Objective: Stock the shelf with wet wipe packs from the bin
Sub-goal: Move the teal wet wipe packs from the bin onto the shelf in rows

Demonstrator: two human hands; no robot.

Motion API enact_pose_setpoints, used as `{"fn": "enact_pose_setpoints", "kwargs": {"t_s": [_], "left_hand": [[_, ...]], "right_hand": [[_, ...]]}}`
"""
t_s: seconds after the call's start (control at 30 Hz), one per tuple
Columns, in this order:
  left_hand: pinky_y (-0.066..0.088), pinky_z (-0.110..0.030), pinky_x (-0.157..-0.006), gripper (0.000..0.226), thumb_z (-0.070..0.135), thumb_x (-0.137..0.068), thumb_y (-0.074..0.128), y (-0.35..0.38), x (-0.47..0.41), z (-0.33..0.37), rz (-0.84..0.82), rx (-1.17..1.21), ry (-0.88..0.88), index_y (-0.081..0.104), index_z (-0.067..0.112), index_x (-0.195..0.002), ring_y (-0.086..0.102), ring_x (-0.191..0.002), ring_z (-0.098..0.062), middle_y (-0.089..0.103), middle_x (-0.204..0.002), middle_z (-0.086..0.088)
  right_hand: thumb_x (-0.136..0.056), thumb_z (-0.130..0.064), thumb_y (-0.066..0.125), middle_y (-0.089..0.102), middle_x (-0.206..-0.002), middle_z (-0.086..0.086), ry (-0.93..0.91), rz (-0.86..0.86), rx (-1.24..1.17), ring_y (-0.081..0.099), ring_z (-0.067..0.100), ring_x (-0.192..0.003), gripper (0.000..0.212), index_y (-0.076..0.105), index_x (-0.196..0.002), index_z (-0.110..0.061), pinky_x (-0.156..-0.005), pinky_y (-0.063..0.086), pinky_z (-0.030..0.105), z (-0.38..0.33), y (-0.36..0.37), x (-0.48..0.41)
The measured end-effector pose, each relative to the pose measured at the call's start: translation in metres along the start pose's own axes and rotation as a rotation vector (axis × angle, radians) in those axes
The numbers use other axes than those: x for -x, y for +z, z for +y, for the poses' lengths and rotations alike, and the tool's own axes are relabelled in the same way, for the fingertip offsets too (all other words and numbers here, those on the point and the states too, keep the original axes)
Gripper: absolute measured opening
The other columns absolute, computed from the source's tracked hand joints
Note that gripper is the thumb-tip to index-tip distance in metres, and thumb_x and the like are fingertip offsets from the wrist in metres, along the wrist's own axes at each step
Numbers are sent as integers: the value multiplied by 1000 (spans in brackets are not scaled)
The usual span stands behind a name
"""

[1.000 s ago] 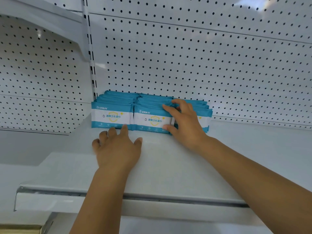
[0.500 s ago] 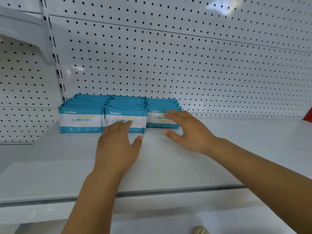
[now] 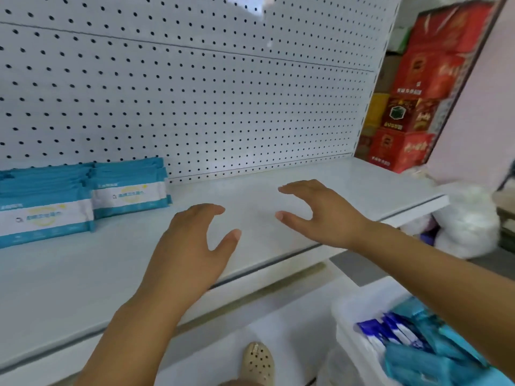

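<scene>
Both hands are empty, with fingers loose and spread. The left hand and the right hand hang over the smooth white shelf. Well to the left of the left hand, blue and white wet wipe packs stand on their long edges in rows. Their fronts face out and their long sides run left to right, by the white back wall full of little holes. Below the right arm, a white bin holds more soft packs. Red boxes are stacked far past the right hand.

The bin is half hidden behind the right forearm.
</scene>
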State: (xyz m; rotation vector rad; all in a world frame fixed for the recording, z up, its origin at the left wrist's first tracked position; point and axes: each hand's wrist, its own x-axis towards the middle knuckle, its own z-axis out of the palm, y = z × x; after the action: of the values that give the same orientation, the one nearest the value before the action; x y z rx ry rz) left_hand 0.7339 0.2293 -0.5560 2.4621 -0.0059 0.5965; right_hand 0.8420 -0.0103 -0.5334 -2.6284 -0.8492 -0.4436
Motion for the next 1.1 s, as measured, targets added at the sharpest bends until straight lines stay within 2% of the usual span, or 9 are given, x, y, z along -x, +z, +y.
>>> {"fn": "enact_pose_setpoints", "kwargs": {"t_s": [0.13, 0.3, 0.37, 0.47, 0.57, 0.73, 0.87, 0.97, 1.1], "left_hand": [[31, -25, -106, 54, 56, -94, 53, 31, -5, 45, -60, 20, 137, 43, 39, -144, 35, -137, -4, 43, -148, 19], [33, -23, -103, 53, 52, -94, 55, 83, -8, 105, -142, 115, 245, 46, 35, -143, 37, -135, -5, 46, -146, 18], [34, -21, -98, 52, 52, -92, 58, 108, -6, 129, -187, 200, 246, 48, 35, -141, 42, -131, -6, 49, -142, 18], [33, -17, -93, 53, 53, -88, 64, 147, 5, 158, -300, 369, 229, 51, 38, -137, 47, -126, -4, 53, -135, 20], [33, -20, -93, 56, 57, -89, 61, 186, 21, 163, -410, 367, 224, 46, 42, -140, 46, -126, -4, 50, -138, 17], [35, -27, -106, 64, 54, -90, 61, 237, 31, 150, -590, 291, 160, 44, 30, -146, 41, -137, -11, 46, -150, 10], [35, -27, -102, 64, 50, -91, 62, 256, 13, 147, -626, 260, 113, 43, 27, -148, 44, -136, -15, 46, -150, 8], [38, -34, -109, 67, 50, -91, 62, 269, 3, 135, -631, 151, 104, 41, 25, -150, 43, -137, -18, 46, -151, 4], [36, -44, -114, 74, 56, -90, 60, 289, -2, 113, -723, 2, 68, 35, 23, -152, 39, -141, -23, 40, -155, 1]], "right_hand": [[-92, -59, 57, 53, -144, -10, 124, 10, 11, 43, 8, -134, 61, 51, -144, -27, -111, 35, 24, 48, -28, 52], [-91, -54, 62, 56, -138, -13, 285, 33, 29, 45, 4, -129, 57, 54, -141, -27, -107, 37, 23, 97, -58, 110], [-90, -55, 63, 55, -135, -16, 373, 49, 31, 45, -2, -122, 57, 55, -140, -29, -101, 33, 16, 117, -68, 133], [-91, -55, 62, 57, -135, -14, 506, 37, 32, 48, -1, -119, 55, 57, -138, -26, -97, 32, 14, 149, -75, 169], [-92, -52, 63, 57, -127, -15, 637, -27, 27, 46, -3, -109, 49, 59, -133, -26, -90, 33, 12, 180, -72, 204], [-88, -60, 63, 62, -120, -18, 821, -161, 14, 57, 4, -111, 47, 64, -126, -32, -95, 44, 24, 230, -50, 250], [-87, -53, 69, 65, -118, -16, 854, -240, -12, 59, 8, -111, 39, 68, -119, -31, -94, 42, 22, 251, -27, 254], [-87, -45, 73, 63, -127, -11, 822, -326, 25, 56, 13, -118, 38, 68, -121, -29, -96, 36, 19, 259, -2, 245], [-83, -42, 78, 59, -132, -3, 775, -446, 60, 52, 18, -122, 45, 66, -125, -29, -100, 40, 27, 269, 30, 227]]}}
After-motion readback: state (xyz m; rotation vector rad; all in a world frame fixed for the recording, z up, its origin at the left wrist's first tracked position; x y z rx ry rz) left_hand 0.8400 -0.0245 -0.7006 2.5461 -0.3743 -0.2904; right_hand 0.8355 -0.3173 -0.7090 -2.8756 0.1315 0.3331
